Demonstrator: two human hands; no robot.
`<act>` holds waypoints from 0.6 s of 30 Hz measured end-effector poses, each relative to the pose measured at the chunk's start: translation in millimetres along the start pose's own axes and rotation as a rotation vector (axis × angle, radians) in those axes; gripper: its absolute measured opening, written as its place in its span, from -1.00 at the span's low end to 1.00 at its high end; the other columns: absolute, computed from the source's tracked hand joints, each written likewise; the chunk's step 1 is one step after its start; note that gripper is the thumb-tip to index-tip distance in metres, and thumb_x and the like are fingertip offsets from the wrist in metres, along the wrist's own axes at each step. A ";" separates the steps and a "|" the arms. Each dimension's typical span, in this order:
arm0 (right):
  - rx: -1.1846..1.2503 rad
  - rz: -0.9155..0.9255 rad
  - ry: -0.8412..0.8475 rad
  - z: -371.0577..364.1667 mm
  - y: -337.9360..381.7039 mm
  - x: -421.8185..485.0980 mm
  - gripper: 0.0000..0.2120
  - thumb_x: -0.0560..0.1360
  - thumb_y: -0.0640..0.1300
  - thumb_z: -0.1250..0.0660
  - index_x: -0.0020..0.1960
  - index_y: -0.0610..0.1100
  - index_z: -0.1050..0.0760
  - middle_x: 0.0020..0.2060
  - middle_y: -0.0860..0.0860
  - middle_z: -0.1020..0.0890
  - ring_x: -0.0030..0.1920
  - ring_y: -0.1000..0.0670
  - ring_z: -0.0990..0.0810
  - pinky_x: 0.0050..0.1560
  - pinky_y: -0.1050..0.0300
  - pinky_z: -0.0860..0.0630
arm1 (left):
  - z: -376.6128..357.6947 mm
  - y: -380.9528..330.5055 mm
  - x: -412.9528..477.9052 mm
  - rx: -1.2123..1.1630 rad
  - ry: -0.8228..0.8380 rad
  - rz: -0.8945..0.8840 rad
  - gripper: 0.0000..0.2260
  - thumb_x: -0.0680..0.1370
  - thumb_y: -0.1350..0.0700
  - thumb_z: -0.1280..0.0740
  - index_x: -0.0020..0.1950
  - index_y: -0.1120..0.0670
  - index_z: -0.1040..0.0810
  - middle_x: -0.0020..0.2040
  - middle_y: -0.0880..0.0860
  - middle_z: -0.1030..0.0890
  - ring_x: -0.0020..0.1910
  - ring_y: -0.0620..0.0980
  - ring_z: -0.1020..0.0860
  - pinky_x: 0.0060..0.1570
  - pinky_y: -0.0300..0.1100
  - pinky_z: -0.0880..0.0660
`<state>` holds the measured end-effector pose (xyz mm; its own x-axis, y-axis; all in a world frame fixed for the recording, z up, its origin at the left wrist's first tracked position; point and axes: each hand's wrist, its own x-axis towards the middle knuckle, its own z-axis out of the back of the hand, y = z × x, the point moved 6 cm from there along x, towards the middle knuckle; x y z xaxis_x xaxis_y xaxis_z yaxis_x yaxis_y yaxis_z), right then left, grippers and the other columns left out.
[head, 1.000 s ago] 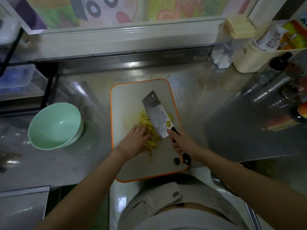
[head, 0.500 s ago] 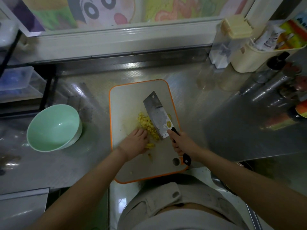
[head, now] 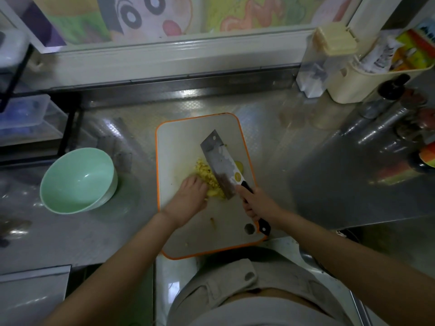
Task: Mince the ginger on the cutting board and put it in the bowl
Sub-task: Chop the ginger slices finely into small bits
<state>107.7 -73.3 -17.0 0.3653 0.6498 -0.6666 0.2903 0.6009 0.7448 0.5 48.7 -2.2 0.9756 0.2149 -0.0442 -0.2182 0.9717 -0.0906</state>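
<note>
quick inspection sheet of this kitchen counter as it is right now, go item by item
surface: steel counter, shiny, with the orange-edged cutting board in the middle
job's things: ginger part chopped in a yellow pile on the board; cleaver blade down at the pile; green bowl left of the board, no ginger in it
clutter: cream caddy, lidded clear container and bottles at the far right; clear boxes on a rack at the left
grippers: left hand holds the ginger beside the blade; right hand grips the cleaver's black handle
cables: nothing seen
surroundings: cartoon picture behind the counter
</note>
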 end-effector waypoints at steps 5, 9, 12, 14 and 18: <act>-0.014 0.003 0.014 -1.8 -0.1 3.5 -0.63 0.59 0.04 -0.16 -0.33 -0.06 -0.19 -0.53 0.04 -0.21 -0.61 0.12 -0.16 -0.63 0.30 -0.14 | 18.5 27.7 1.7 -0.381 -0.044 0.288 -0.83 0.54 0.23 -0.23 0.11 0.24 -0.37 0.00 0.21 -0.42 0.07 0.17 -0.34 -0.06 -0.18 -0.16; -0.036 0.005 0.006 -4.0 -1.5 6.3 -0.62 0.59 0.04 -0.17 -0.34 -0.07 -0.19 -0.56 0.05 -0.23 -0.62 0.11 -0.17 -0.60 0.32 -0.14 | 25.8 37.5 -0.4 -0.622 -0.134 0.342 -0.84 0.56 0.30 -0.16 0.14 0.22 -0.33 -0.07 0.08 -0.42 -0.09 0.04 -0.40 -0.19 -0.23 -0.18; -0.030 -0.007 0.004 -5.5 -1.7 6.1 -0.62 0.60 0.03 -0.17 -0.34 -0.07 -0.20 -0.60 0.08 -0.24 -0.63 0.12 -0.17 -0.60 0.32 -0.14 | 17.3 45.5 -1.5 -0.644 -0.101 0.359 -0.80 0.58 0.30 -0.14 0.20 0.24 -0.35 0.04 0.10 -0.42 0.01 0.02 -0.41 -0.04 -0.27 -0.25; -0.036 0.000 0.008 -7.2 -0.4 4.9 -0.62 0.60 0.03 -0.16 -0.34 -0.07 -0.20 -0.61 0.10 -0.25 -0.64 0.12 -0.18 -0.60 0.32 -0.15 | -2.8 53.4 -4.7 -0.590 0.008 0.397 -0.76 0.59 0.24 -0.15 0.25 0.25 -0.34 0.14 0.20 -0.43 0.13 0.13 -0.43 0.09 -0.18 -0.30; -0.036 0.013 -0.013 -9.1 3.1 1.4 -0.60 0.58 0.07 -0.19 -0.37 -0.06 -0.24 -0.59 0.09 -0.25 -0.63 0.13 -0.18 -0.61 0.33 -0.15 | -31.0 57.6 -14.5 -0.558 0.140 0.646 -0.58 0.59 0.01 -0.19 0.33 0.26 -0.28 0.27 0.26 -0.39 0.26 0.22 -0.38 0.19 -0.02 -0.34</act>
<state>101.1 -66.4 -15.9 0.3806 0.6514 -0.6563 0.2531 0.6092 0.7515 -27.0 98.4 -37.6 0.6526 0.6586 -0.3745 -0.7443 0.4651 -0.4792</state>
